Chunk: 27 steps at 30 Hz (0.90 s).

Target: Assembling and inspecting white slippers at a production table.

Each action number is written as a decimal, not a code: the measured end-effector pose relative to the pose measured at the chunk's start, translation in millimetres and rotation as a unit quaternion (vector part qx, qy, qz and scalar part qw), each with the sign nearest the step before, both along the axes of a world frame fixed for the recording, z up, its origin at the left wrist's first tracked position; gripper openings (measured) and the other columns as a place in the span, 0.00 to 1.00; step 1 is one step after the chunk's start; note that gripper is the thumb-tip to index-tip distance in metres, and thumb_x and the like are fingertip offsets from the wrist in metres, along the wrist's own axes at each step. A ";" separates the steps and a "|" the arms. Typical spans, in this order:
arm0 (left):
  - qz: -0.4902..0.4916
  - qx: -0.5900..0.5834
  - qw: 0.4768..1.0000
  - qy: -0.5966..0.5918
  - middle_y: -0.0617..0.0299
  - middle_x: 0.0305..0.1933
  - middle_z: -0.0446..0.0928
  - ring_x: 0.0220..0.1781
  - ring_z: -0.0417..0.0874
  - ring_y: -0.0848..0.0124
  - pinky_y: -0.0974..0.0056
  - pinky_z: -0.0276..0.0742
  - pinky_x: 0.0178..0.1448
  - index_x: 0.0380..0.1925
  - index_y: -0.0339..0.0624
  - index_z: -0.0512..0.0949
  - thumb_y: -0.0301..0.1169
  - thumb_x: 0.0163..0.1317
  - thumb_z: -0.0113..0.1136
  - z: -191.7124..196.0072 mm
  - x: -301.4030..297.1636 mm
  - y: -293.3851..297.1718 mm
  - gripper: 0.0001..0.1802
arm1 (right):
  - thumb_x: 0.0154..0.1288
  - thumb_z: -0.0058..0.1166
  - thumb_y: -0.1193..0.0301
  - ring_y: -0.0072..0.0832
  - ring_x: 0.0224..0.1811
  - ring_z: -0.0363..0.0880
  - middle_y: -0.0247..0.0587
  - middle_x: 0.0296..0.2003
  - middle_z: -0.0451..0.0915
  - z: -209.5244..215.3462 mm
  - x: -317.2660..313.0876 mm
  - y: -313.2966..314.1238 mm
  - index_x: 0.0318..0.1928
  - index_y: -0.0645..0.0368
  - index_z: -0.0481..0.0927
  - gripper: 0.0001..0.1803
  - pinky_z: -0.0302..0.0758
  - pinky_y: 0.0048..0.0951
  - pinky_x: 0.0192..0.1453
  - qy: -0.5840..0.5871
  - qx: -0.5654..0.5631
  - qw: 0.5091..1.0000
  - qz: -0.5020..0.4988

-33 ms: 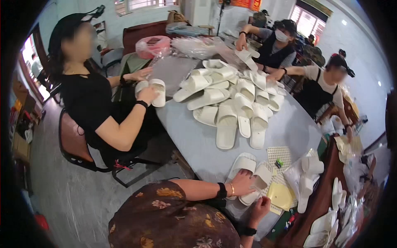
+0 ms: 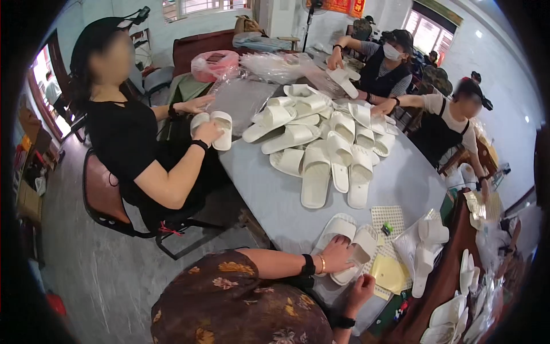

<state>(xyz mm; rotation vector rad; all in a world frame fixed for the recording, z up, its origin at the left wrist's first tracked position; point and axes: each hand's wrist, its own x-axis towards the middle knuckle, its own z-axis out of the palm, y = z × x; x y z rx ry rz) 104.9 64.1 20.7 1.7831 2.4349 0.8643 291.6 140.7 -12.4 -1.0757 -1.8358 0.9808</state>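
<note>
At the near edge of the table, a pair of white slippers [image 2: 362, 243] lies side by side. My left hand [image 2: 337, 255] reaches over them from the left, its fingers curled on their inner sides where the two meet. Just to the right, my right hand [image 2: 361, 291] is raised with thumb and forefinger pressed together; whatever is between them is too small to make out. A yellow sheet [image 2: 389, 274] lies beside that hand, over a sheet of small round stickers [image 2: 385, 217]. On the sticker sheet sits a small green object [image 2: 387, 229].
A big heap of white slippers [image 2: 315, 163] covers the middle of the grey table [image 2: 258, 195]. More slippers [image 2: 432, 232] lie on clear plastic at right. A person in black [image 2: 123, 143] handles slippers at left; two others [image 2: 384, 69] work across the table. Plastic bags [image 2: 269, 64] lie behind.
</note>
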 end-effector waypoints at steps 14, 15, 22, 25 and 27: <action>0.073 0.051 0.996 -0.002 0.37 0.34 0.78 0.42 0.79 0.43 0.46 0.76 0.47 0.34 0.37 0.82 0.59 0.55 0.63 150.5 -170.6 -28.3 0.31 | 0.65 0.57 0.76 0.25 0.28 0.77 0.40 0.28 0.80 -6.5 -11.1 5.2 0.37 0.65 0.79 0.04 0.76 0.28 0.35 0.000 0.027 1.000 -0.010; 0.109 0.064 0.992 0.016 0.37 0.39 0.78 0.46 0.78 0.43 0.46 0.76 0.50 0.39 0.39 0.82 0.57 0.55 0.64 175.3 -204.3 -19.7 0.29 | 0.66 0.57 0.76 0.20 0.28 0.75 0.35 0.28 0.79 -6.1 -10.3 4.0 0.37 0.64 0.78 0.03 0.75 0.25 0.35 0.003 0.036 0.999 -0.001; 0.208 0.168 0.955 0.131 0.37 0.65 0.68 0.67 0.65 0.37 0.44 0.64 0.70 0.57 0.45 0.78 0.47 0.57 0.65 100.2 -230.8 -45.6 0.30 | 0.63 0.59 0.75 0.32 0.27 0.80 0.44 0.26 0.81 -6.5 -11.9 -7.8 0.35 0.66 0.80 0.05 0.77 0.33 0.35 0.016 0.032 0.999 -0.017; 0.115 0.064 0.991 0.015 0.42 0.67 0.66 0.70 0.63 0.40 0.44 0.62 0.72 0.58 0.41 0.76 0.48 0.58 0.64 31.5 -161.5 -65.2 0.32 | 0.63 0.58 0.75 0.36 0.27 0.80 0.47 0.26 0.81 6.2 -9.3 -16.5 0.35 0.66 0.80 0.05 0.77 0.35 0.35 0.009 0.030 0.999 -0.030; 0.077 0.080 0.994 -0.017 0.45 0.67 0.67 0.70 0.64 0.43 0.44 0.61 0.72 0.58 0.42 0.76 0.48 0.60 0.63 -17.4 -121.8 -80.3 0.30 | 0.62 0.57 0.76 0.40 0.27 0.80 0.50 0.26 0.81 15.4 -6.2 -20.9 0.34 0.66 0.80 0.05 0.76 0.37 0.35 -0.018 0.064 0.997 -0.037</action>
